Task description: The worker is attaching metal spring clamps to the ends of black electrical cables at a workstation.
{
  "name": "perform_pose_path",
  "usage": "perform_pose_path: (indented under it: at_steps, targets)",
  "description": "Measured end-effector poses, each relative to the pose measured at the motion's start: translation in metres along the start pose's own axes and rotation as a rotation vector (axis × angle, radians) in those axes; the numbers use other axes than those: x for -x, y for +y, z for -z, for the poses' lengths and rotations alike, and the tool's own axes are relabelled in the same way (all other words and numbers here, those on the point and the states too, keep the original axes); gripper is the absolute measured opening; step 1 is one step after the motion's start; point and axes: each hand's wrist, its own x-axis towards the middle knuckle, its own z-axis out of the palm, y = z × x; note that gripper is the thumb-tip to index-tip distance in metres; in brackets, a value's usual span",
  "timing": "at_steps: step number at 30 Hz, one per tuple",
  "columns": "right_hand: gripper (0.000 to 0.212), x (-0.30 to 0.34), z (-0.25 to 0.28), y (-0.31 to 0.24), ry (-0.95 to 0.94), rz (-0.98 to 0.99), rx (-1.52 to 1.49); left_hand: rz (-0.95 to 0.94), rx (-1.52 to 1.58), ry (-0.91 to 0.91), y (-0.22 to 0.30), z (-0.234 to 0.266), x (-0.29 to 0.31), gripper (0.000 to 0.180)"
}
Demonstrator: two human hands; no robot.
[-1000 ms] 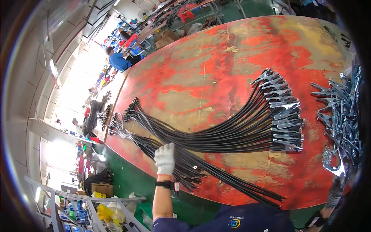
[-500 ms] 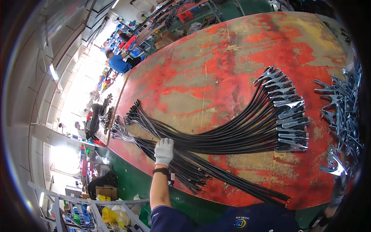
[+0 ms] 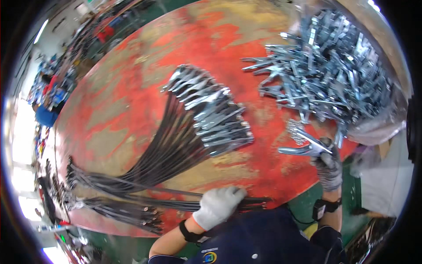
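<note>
At the near edge of the worn red table [image 3: 272,176], some loose black cables [image 3: 176,203] are covered by the left hand [image 3: 220,207] in its white glove; its fingers are bent, but whether any cable is gripped cannot be told. By the right hand [image 3: 329,169], in a gray glove, one silver clamp [image 3: 303,151] is grasped beside small metal bits [image 3: 295,131] — just below the big clamp pile [image 3: 334,70]. One clamp and one cable seem to be being made ready — that is the step, as far as can be judged. For the next move, a still cable end and a well-turned clamp seem to be needed. Farther in, a row of clamps [image 3: 220,119] is laid out at the ends of fanned cables [image 3: 167,154]. The left palm is hidden, the right fingers are blurred, and things at the far left are too smeared to be named.
</note>
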Motion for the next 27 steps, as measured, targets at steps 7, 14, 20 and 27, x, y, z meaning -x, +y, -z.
perform_pose_path:
  at_steps: [7, 14, 20, 27]
  targets:
    - [0.051, 0.021, 0.028, 0.010, 0.079, -0.034, -0.171, 0.142, 0.327, -0.275, -0.007, 0.020, -0.036, 0.028]
    - [0.051, 0.033, 0.047, 0.010, -0.115, -0.113, -0.077, 0.255, 0.500, -0.290, -0.016, 0.026, -0.027, 0.029]
    - [0.018, 0.026, -0.005, 0.015, -0.514, -0.369, 0.205, 0.615, 0.666, -0.332, -0.010, 0.039, -0.023, 0.032]
    - [0.032, 0.009, -0.022, 0.014, -0.742, 0.040, 0.772, 0.381, 0.465, -0.269, -0.008, 0.044, -0.024, 0.032]
